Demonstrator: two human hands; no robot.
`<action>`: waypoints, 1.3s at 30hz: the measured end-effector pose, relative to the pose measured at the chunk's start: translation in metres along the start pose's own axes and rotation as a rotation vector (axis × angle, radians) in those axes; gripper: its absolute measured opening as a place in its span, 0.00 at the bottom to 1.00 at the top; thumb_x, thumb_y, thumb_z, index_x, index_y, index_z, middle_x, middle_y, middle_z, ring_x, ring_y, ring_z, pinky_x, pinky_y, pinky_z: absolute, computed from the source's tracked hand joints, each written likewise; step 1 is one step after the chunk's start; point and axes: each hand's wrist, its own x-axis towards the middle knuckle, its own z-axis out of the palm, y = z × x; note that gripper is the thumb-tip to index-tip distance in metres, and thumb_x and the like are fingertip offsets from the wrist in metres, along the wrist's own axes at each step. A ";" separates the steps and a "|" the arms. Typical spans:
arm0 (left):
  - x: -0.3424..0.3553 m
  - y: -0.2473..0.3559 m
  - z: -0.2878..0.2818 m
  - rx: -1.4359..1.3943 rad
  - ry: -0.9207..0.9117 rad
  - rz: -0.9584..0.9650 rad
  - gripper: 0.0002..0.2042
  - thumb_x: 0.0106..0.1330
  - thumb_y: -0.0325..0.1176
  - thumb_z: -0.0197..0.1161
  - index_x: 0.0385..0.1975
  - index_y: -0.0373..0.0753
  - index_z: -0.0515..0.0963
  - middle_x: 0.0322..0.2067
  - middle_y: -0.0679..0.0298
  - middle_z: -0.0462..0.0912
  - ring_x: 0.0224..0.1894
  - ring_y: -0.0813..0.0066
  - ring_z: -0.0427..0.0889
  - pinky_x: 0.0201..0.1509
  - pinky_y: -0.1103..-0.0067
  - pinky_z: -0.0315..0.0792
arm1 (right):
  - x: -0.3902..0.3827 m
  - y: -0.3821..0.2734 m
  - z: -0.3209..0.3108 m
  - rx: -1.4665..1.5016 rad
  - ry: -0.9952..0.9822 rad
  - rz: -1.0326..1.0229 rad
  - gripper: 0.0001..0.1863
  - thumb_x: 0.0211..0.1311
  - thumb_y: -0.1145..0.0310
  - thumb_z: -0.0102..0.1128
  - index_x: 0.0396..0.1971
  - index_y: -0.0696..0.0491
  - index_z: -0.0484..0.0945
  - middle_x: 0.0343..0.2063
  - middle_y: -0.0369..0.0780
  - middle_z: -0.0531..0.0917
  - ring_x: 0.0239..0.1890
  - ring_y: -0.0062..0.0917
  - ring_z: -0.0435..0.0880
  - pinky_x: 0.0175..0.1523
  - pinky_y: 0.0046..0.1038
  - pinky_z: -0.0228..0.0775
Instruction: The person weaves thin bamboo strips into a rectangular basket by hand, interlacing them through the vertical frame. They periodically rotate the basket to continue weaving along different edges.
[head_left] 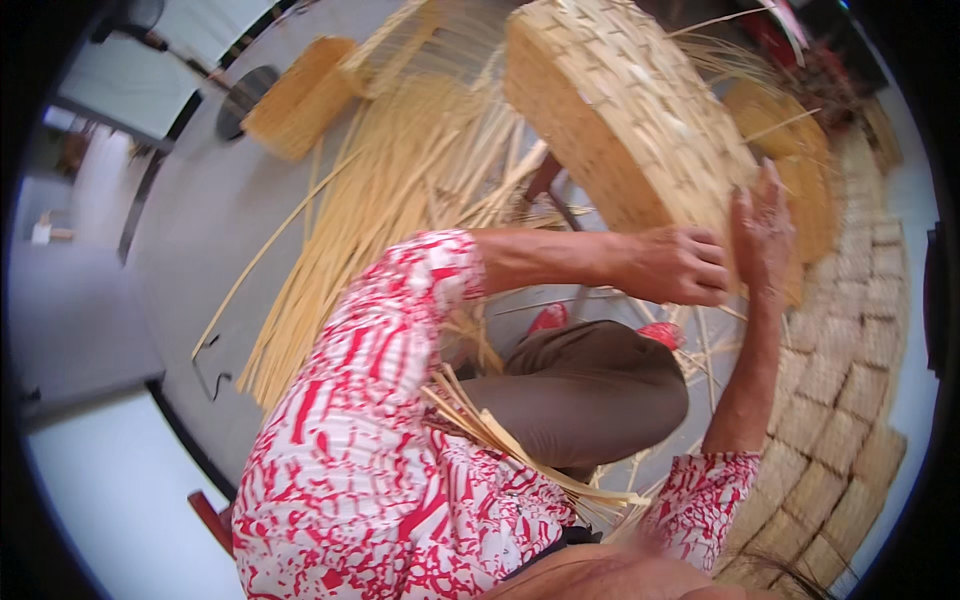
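A large woven basket of pale split strips [640,110] stands tilted in front of me, with its patterned face up and a smoother side wall toward the left. My left hand [685,268] is closed in a fist by the near end of the basket, and whatever it may hold is hidden. My right hand [765,225] lies along the basket's near right corner, its fingers stretched out and pointing away from me. Several thin strips [530,445] are tucked across my lap at the waist.
Long loose strips [370,220] spread over the grey floor to the left. Beyond them is another basket [300,98]. Round woven pieces [790,150] lie on the right, beside stacked woven pieces [845,400] along the wall. A white panel [125,490] stands at lower left.
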 end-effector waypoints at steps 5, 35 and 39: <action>-0.036 0.009 -0.049 -0.060 -0.186 0.026 0.20 0.62 0.33 0.65 0.56 0.46 0.79 0.47 0.68 0.81 0.55 0.70 0.80 0.66 0.69 0.72 | -0.026 -0.015 -0.019 0.140 -0.338 0.202 0.32 0.69 0.45 0.58 0.70 0.37 0.67 0.58 0.51 0.81 0.58 0.48 0.81 0.59 0.46 0.73; -0.100 -0.090 -0.131 0.799 -0.227 -0.488 0.21 0.64 0.33 0.63 0.59 0.45 0.76 0.60 0.60 0.77 0.67 0.63 0.72 0.73 0.60 0.59 | -0.113 -0.004 -0.069 0.224 0.166 0.176 0.17 0.65 0.74 0.64 0.54 0.54 0.82 0.50 0.43 0.85 0.56 0.37 0.82 0.65 0.35 0.68; -0.112 -0.084 -0.099 0.816 -0.155 -0.560 0.23 0.67 0.30 0.59 0.64 0.38 0.73 0.65 0.59 0.74 0.70 0.61 0.70 0.73 0.60 0.60 | -0.050 -0.028 -0.070 -0.012 0.116 -0.151 0.22 0.69 0.67 0.61 0.62 0.50 0.77 0.58 0.43 0.81 0.65 0.39 0.75 0.72 0.40 0.60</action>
